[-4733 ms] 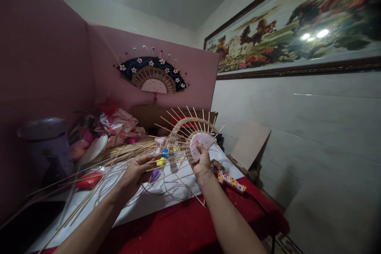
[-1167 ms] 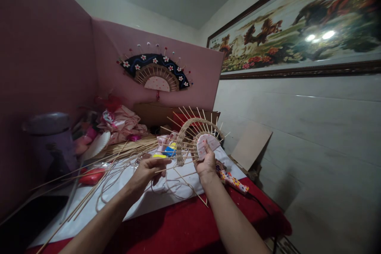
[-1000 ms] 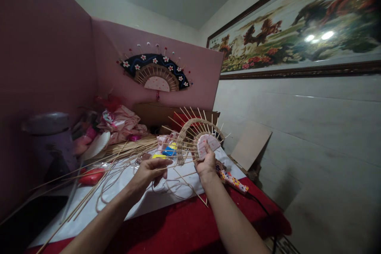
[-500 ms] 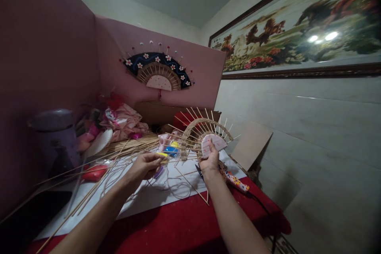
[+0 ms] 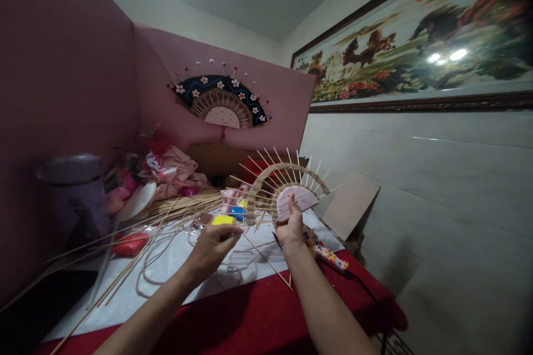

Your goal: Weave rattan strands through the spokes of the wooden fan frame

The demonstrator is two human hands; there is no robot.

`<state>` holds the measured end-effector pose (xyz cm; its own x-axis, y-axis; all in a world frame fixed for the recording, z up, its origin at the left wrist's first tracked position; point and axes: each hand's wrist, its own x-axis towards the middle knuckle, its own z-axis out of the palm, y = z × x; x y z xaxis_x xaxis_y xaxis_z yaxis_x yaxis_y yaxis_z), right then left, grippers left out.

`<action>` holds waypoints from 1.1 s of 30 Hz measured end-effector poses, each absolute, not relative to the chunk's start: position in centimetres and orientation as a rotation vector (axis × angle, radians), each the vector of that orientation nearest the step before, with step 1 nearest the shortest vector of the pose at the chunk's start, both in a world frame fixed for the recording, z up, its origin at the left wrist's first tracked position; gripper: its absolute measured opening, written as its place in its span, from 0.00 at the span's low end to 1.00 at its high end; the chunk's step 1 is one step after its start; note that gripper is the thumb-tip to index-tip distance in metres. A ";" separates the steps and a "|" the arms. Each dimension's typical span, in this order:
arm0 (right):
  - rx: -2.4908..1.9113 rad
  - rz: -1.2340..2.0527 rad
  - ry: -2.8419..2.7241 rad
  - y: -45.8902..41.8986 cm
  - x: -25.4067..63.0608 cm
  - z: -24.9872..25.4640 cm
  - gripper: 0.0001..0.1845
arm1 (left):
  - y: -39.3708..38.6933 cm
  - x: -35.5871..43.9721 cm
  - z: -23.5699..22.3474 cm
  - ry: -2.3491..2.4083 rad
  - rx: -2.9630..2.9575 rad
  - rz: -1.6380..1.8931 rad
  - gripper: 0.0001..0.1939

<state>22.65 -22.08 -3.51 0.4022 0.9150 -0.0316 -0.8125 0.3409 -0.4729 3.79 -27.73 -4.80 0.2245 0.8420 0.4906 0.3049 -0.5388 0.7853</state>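
Observation:
My right hand (image 5: pixel 290 227) grips the pink dotted half-round base of a half-woven fan frame (image 5: pixel 266 184), holding it upright above the table. Thin sticks fan out from the base and a woven cane band arches over them. My left hand (image 5: pixel 213 244) is below and left of the frame, fingers pinched on a thin pale cane strand (image 5: pixel 237 259) that loops down onto the white sheet (image 5: pixel 179 283).
A bundle of long sticks (image 5: pixel 183 208) lies across the table. A purple lidded jar (image 5: pixel 73 194) stands at the left. A dotted glue gun (image 5: pixel 327 255) lies on the red cloth (image 5: pixel 266 316). A finished fan (image 5: pixel 220 102) hangs on the pink board.
My left hand drew the strand down and away from the frame toward me. The frame in my right hand tilted slightly to the right.

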 end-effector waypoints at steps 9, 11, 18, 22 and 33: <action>-0.416 1.211 -0.235 -22.6 21.7 -3.2 0.13 | -27.6 4.5 -6.3 1.051 2.105 1.268 0.12; -0.412 1.222 -0.247 -22.6 21.7 -3.2 0.12 | -27.6 4.5 -6.5 1.043 2.101 1.271 0.12; -0.428 1.200 -0.243 -22.3 22.0 -3.5 0.13 | -27.3 4.6 -7.0 1.116 2.102 1.330 0.11; -0.446 1.210 -0.196 -21.9 22.6 -3.8 0.10 | -27.1 4.7 -7.2 1.134 1.983 1.353 0.11; -0.407 1.320 -0.149 -23.2 21.9 -2.6 0.04 | -26.4 4.6 -7.0 0.965 1.426 1.368 0.12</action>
